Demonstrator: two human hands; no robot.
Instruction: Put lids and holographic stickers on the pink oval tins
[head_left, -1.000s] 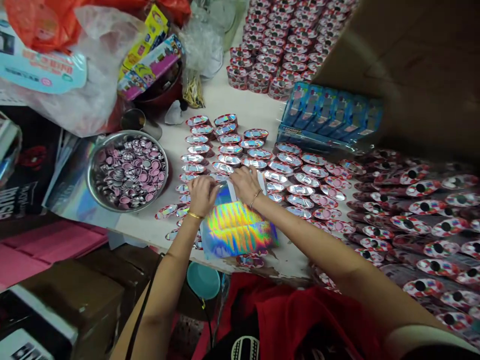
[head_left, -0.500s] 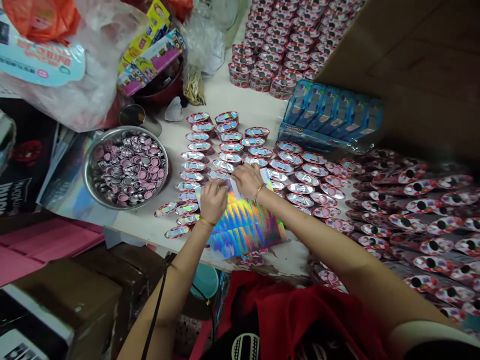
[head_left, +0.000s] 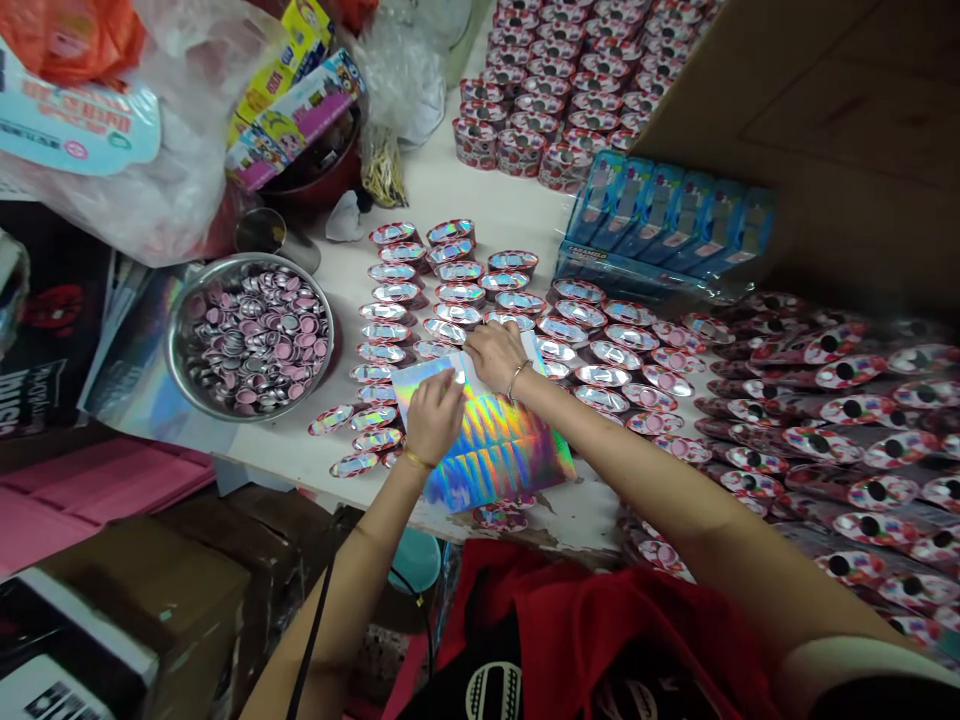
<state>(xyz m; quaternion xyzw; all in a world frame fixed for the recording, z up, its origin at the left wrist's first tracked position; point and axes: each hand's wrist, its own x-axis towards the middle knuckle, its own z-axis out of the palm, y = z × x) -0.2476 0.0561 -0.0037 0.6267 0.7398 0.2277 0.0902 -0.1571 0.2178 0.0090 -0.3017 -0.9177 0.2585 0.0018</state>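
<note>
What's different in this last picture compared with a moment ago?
The left hand has slid down and rightward onto the holographic sheet, which now lies flatter and more spread out. The right hand stays at the sheet's top edge. The steel bowl of discs and the rows of shiny round pieces stayed put.

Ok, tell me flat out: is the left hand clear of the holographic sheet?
No, the left hand lies on the holographic sheet, its fingertips touching the sheet's upper part.

The holographic sheet (head_left: 491, 450) shimmers in rainbow zigzags; the discs (head_left: 255, 335) are pink and silver.
</note>
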